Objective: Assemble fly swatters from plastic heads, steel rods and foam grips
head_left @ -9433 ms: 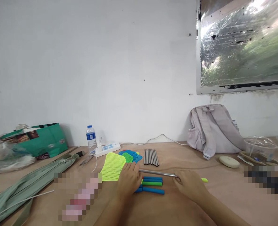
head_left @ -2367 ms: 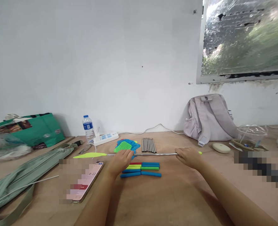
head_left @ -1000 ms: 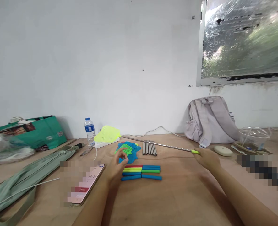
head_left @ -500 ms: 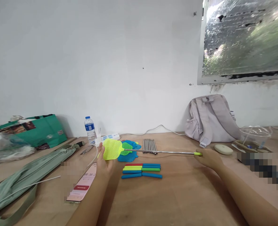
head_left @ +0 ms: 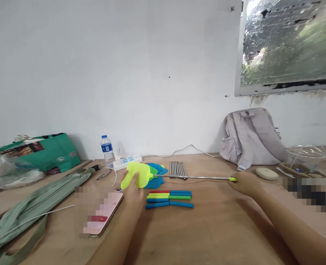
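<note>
A fly swatter with a yellow mesh head and an extended metal rod is held level above the table between my hands. My left hand grips the mesh head from below, one finger lying across its front. At the other end my right hand is closed around the yellow handle, most of which it hides. Behind the held head lie blue swatter heads and a green one, partly covered. Several metal rods lie side by side near them. Coloured handle tubes in red, yellow, green and blue are lined up closer to me.
A phone lies left of my left forearm. Further back are a water bottle, a power strip and a green bag. A grey-green bag is at left; a backpack, an oval case and a plastic bowl at right.
My left hand has shifted from the left edge of the swatter head to its lower front. My right hand keeps its hold on the handle. The whole view has shifted slightly.
</note>
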